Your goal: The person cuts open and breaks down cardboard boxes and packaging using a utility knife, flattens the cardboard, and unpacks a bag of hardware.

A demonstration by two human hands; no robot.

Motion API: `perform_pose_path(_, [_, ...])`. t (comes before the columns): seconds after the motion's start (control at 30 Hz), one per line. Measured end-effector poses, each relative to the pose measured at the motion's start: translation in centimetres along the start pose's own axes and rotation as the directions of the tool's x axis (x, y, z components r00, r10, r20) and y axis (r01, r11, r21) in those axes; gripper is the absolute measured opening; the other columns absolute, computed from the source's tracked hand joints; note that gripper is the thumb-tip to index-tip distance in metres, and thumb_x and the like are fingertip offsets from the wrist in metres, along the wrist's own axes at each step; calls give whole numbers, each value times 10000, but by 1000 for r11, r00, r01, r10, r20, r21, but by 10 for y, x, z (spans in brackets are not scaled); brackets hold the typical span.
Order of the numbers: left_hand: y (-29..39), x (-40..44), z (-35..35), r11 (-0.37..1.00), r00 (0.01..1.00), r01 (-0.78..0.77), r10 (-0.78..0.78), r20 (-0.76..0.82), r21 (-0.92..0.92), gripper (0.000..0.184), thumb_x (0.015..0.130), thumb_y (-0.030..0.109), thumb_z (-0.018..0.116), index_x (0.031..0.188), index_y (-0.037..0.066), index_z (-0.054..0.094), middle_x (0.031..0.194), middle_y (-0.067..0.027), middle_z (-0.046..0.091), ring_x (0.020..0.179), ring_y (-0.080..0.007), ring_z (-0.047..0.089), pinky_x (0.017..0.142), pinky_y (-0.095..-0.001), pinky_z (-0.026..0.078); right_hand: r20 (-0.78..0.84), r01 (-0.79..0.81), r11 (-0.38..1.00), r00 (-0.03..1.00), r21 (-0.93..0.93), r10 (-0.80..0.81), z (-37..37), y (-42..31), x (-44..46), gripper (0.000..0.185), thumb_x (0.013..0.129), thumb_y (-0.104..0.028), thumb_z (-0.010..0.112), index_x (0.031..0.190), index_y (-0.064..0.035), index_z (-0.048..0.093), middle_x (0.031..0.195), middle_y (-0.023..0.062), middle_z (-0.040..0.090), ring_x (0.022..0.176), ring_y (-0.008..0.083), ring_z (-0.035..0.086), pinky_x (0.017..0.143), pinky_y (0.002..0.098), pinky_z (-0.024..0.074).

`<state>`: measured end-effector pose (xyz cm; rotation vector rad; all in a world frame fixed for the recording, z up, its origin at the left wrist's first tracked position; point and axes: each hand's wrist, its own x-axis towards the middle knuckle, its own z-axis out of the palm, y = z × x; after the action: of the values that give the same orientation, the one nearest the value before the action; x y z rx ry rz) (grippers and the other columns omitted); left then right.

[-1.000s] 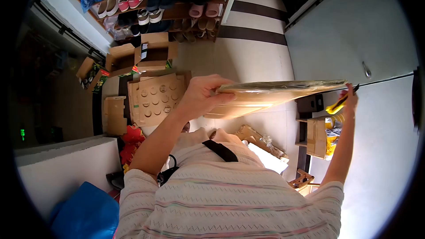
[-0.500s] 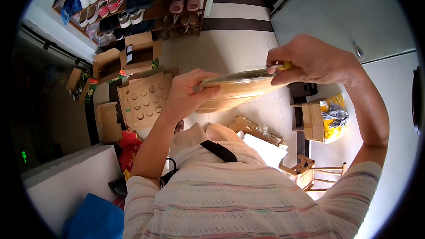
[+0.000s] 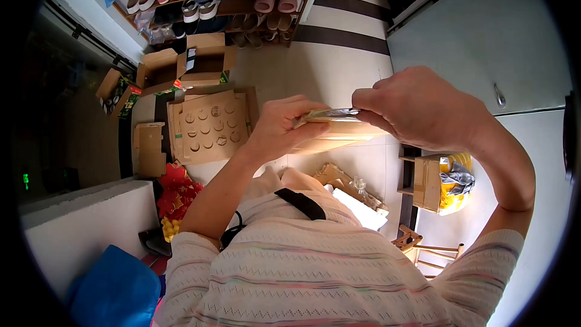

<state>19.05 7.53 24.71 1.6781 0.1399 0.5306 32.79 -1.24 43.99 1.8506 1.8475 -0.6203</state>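
A flat tan cardboard package (image 3: 339,130) with shiny clear tape along its upper edge is held up in front of my body. My left hand (image 3: 284,124) grips its left end, thumb on the near face and fingers behind. At the taped edge toward the right end, my right hand (image 3: 426,109) is closed, fingers bent downward and pinched together. A silvery glint shows on the edge beside those fingertips. The small yellow-handled tool seen in this hand half a second ago is now covered by the fingers.
Open cardboard boxes (image 3: 206,63) and a flat cardboard sheet with round cut-outs (image 3: 212,124) are on the floor at left. A shoe rack (image 3: 242,3) stands behind. To the right are a carton with yellow bagging (image 3: 426,184), a wooden stool (image 3: 433,249) and a grey cabinet (image 3: 466,36).
My right hand has moved left along the taped edge, closer to my left hand, and has turned so its back covers the tool. The view has shifted slightly.
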Motion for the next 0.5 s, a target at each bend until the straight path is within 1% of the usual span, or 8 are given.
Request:
perform_pose_path(0.03, [1,1,0,1000,1000,14,-13,2,-4,242,742,60,697,969,0,634,780,-33,595,692,-79,529,599,-215,407,0,-13,1000,1000,-19,13,0,-1,1,151,862,-162,484,876,-55,589,753,136,624,762,309,610,710,392,470])
perform_pose_path(0.13, [1,2,-1,999,1000,30,-30,7,-27,248,738,63,702,969,3,635,775,-33,593,684,-80,524,596,-215,405,-145,55,992,987,-112,-71,12,5,4,164,866,-218,519,813,-70,570,638,92,570,609,274,575,564,377,438])
perform_pose_path(0.23, [-3,4,-3,1000,1000,-2,2,16,-11,251,736,64,704,971,10,637,772,-31,592,683,-80,527,596,-214,407,-135,57,990,988,-128,-74,9,4,6,174,873,-222,508,815,-70,571,648,92,576,614,267,583,566,376,441])
perform_pose_path(0.3, [-4,5,-1,999,999,-40,39,-12,-16,236,751,122,695,965,36,644,725,-30,566,622,-88,502,547,-230,389,-11,2,994,1000,-107,-3,-4,-3,8,118,816,-102,492,853,-42,586,721,127,615,722,286,610,668,382,463])
perform_pose_path(0.33, [-4,5,-1,998,998,-59,58,-26,-18,231,759,151,690,962,49,647,702,-29,553,591,-92,490,522,-238,380,52,-26,995,998,-100,31,-8,-5,8,140,787,-42,484,873,-27,593,758,144,635,775,296,624,718,385,475])
perform_pose_path(0.43, [-3,4,-1,999,999,-52,52,-13,-12,226,763,147,686,964,51,646,704,-28,555,595,-92,494,525,-238,384,33,-4,995,999,-95,7,-9,-6,6,138,783,-46,478,846,-23,598,749,142,634,766,294,624,713,382,475])
perform_pose_path(0.5, [-3,5,-2,999,999,-34,34,-5,-31,226,764,147,685,965,52,646,705,-27,557,596,-91,495,527,-238,385,-23,21,991,999,-134,-24,0,-2,9,125,838,-149,493,840,-57,578,697,105,606,678,275,603,624,374,456])
